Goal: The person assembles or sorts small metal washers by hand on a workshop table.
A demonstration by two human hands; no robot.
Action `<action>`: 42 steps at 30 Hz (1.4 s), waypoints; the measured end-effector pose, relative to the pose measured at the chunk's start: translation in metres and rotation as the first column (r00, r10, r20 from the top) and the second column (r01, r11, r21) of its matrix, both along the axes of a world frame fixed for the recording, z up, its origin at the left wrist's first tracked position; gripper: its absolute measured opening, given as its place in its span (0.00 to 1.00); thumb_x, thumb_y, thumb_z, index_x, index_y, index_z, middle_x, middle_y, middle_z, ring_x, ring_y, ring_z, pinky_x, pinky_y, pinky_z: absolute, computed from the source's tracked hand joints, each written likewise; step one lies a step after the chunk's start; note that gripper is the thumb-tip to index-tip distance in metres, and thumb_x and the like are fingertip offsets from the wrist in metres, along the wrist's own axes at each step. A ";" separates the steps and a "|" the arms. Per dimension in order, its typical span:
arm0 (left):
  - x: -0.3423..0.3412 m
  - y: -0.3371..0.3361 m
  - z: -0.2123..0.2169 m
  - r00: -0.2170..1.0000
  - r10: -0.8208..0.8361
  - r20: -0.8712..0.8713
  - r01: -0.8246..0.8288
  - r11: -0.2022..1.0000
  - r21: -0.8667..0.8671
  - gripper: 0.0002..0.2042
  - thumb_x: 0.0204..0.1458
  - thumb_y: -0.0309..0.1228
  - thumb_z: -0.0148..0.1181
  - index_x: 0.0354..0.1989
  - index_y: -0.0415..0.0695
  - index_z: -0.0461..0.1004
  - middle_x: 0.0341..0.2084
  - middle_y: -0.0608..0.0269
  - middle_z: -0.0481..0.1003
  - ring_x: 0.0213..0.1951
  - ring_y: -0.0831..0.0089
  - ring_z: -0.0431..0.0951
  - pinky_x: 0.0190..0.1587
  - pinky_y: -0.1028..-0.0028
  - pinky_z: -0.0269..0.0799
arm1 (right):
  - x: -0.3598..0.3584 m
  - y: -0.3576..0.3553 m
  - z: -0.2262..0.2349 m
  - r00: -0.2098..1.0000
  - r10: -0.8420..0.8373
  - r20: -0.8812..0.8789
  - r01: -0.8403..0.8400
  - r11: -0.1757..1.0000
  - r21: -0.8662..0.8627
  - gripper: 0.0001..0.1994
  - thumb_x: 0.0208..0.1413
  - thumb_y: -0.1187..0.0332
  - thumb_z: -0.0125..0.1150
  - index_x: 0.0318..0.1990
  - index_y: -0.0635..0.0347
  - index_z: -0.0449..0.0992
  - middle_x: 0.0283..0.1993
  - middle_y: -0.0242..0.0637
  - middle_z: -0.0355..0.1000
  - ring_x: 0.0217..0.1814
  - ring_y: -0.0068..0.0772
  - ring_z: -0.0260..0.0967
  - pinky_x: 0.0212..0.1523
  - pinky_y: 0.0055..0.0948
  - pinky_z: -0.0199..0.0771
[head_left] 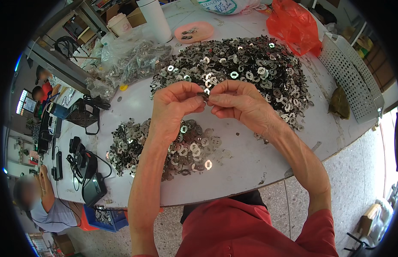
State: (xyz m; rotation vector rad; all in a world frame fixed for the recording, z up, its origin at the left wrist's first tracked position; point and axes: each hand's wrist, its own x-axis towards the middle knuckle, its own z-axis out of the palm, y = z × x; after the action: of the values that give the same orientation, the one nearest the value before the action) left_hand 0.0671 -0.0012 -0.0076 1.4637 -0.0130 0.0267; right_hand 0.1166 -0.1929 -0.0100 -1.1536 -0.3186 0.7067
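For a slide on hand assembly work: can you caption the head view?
Both hands, left hand and right hand, pinch a small metal washer above two heaps of washers on a round white table.

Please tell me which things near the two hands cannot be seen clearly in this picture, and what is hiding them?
- Small dark metal piece, head view: pinched between the fingers of the left hand and right hand; the fingertips cover its shape.
- Near pile of washers: its middle is hidden by the left forearm.
- Far pile of washers: single pieces too small to tell apart.
- Blue crate: partly hidden under the table edge.
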 end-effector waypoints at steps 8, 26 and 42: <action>-0.001 -0.008 0.001 0.998 0.047 0.040 -0.048 0.999 0.024 0.09 0.46 0.16 0.60 0.37 0.36 0.76 0.28 0.61 0.78 0.30 0.74 0.78 0.37 0.75 0.76 | 0.002 0.000 -0.004 0.999 0.007 -0.040 -0.008 1.000 -0.002 0.08 0.55 0.72 0.62 0.40 0.64 0.73 0.36 0.36 0.74 0.32 0.19 0.71 0.33 0.17 0.74; -0.001 -0.007 0.000 0.994 -0.030 0.108 0.023 0.998 0.058 0.13 0.47 0.19 0.64 0.42 0.35 0.76 0.38 0.57 0.79 0.36 0.72 0.79 0.43 0.73 0.77 | 0.002 -0.002 -0.004 0.982 -0.144 0.125 0.152 0.986 -0.061 0.09 0.49 0.74 0.64 0.38 0.63 0.75 0.31 0.31 0.73 0.30 0.19 0.69 0.32 0.18 0.70; -0.004 -0.018 0.001 0.978 0.074 0.194 -0.123 0.960 0.253 0.14 0.42 0.13 0.61 0.39 0.36 0.78 0.31 0.62 0.78 0.34 0.78 0.77 0.38 0.79 0.74 | -0.001 -0.001 0.003 0.960 -0.173 0.221 0.193 0.979 -0.071 0.08 0.48 0.75 0.64 0.37 0.64 0.76 0.29 0.31 0.73 0.28 0.19 0.67 0.28 0.18 0.67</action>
State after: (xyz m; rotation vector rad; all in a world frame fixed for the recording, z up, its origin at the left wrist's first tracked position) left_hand 0.0629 -0.0196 -0.0065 1.7240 -0.0963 0.2497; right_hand 0.1157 -0.1939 -0.0068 -1.3322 -0.3573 0.4388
